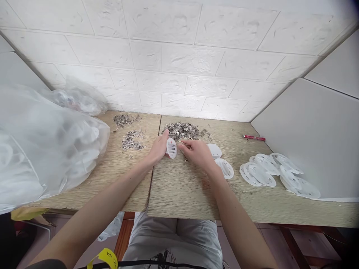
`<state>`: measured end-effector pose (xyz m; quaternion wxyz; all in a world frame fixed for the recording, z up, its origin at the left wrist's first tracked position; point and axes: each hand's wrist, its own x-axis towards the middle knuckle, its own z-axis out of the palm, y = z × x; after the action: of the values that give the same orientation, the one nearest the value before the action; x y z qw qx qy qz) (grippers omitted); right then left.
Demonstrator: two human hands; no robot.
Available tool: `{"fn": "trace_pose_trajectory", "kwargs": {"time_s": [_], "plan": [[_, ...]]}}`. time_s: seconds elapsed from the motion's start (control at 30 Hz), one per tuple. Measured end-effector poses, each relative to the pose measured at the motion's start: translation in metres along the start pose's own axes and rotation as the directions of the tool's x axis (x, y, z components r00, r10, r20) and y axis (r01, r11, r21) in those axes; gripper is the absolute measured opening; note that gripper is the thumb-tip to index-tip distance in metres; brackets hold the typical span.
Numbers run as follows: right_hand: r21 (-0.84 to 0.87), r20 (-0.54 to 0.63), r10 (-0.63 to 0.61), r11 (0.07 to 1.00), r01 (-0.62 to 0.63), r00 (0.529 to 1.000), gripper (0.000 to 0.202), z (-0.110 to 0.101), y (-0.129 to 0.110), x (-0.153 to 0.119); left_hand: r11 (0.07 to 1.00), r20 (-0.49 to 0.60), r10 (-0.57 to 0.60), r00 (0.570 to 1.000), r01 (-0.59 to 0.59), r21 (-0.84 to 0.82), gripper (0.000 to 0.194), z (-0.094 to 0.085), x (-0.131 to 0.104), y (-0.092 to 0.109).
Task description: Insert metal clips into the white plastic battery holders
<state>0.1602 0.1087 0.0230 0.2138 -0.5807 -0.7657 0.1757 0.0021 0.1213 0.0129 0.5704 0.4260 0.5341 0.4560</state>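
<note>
My left hand (159, 148) is closed round a white oval plastic battery case (171, 148), tilted so that its slotted inside and small metal strips show. Just to its right, my right hand (197, 152) pinches thumb and fingers together; whatever sits between the fingertips is too small to make out. Behind both hands lies a heap of small shiny metal contacts (185, 130). Two more white plastic cases rest by my right wrist: one slotted and oval (225, 169), the other (215, 151) partly hidden behind the wrist.
Several white oval cases (259, 172) overlap at the right. A red pen-like stick (254, 138) lies by the right partition. Two smaller metal piles (131, 140) are at the left. A large clear bag (56, 145) of white parts fills the left side. A brick-patterned wall (179, 56) stands behind.
</note>
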Motion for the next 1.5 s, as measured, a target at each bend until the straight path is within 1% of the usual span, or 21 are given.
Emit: {"fn": "trace_pose_trajectory", "kwargs": {"time_s": [0.07, 0.13, 0.2, 0.33, 0.43, 0.6, 0.73, 0.87, 1.03, 1.2, 1.37, 1.5], "plan": [[0.015, 0.027, -0.054, 0.998, 0.054, 0.998, 0.037, -0.001, -0.004, -0.001, 0.999, -0.018, 0.023, 1.0, -0.023, 0.023, 0.05, 0.0, 0.0, -0.001], [-0.008, 0.025, -0.066, 0.998, 0.066, 0.998, 0.037, -0.001, -0.007, -0.001, 0.998, -0.028, 0.044, 0.999, -0.043, 0.042, 0.051, 0.0, 0.001, -0.002], [-0.052, 0.018, -0.078, 0.996, 0.079, 0.997, 0.035, 0.0, -0.007, -0.001, 0.996, -0.026, 0.061, 0.998, -0.06, 0.066, 0.052, -0.001, 0.001, -0.003], [-0.109, 0.012, -0.142, 0.984, 0.143, 0.99, 0.027, 0.003, -0.007, -0.002, 0.991, -0.04, 0.097, 0.995, -0.092, 0.101, 0.054, -0.003, 0.003, -0.006], [-0.134, -0.008, -0.141, 0.981, 0.138, 0.99, 0.025, 0.005, -0.007, -0.002, 0.991, -0.051, 0.095, 0.994, -0.09, 0.099, 0.055, -0.003, 0.003, -0.006], [-0.166, -0.043, -0.142, 0.977, 0.133, 0.989, 0.024, 0.006, -0.009, -0.003, 0.989, -0.022, 0.089, 0.996, -0.086, 0.118, 0.056, -0.002, 0.002, -0.005], [-0.182, -0.058, -0.155, 0.973, 0.142, 0.986, 0.021, 0.008, -0.01, -0.003, 0.984, -0.023, 0.11, 0.994, -0.106, 0.146, 0.055, -0.002, 0.002, -0.005], [-0.213, -0.074, -0.164, 0.966, 0.145, 0.984, 0.021, 0.009, -0.01, -0.003, 0.982, -0.006, 0.106, 0.994, -0.104, 0.156, 0.056, -0.001, 0.0, -0.004], [-0.286, -0.061, -0.146, 0.95, 0.122, 0.987, 0.024, 0.009, -0.013, -0.004, 0.981, -0.01, 0.118, 0.993, -0.115, 0.159, 0.057, 0.002, -0.005, 0.0], [-0.367, -0.078, -0.09, 0.929, 0.055, 0.993, 0.029, 0.011, -0.025, -0.007, 0.982, -0.036, 0.116, 0.993, -0.109, 0.157, 0.058, 0.005, -0.008, 0.0], [-0.41, -0.078, -0.011, 0.912, -0.022, 0.997, 0.03, 0.014, -0.036, -0.011, 0.957, -0.056, 0.165, 0.985, -0.147, 0.25, 0.057, 0.005, -0.008, -0.004], [-0.443, -0.054, -0.008, 0.896, -0.016, 0.999, 0.03, 0.015, -0.039, -0.011, 0.938, -0.093, 0.21, 0.973, -0.174, 0.301, 0.056, 0.006, -0.006, -0.009]]}}
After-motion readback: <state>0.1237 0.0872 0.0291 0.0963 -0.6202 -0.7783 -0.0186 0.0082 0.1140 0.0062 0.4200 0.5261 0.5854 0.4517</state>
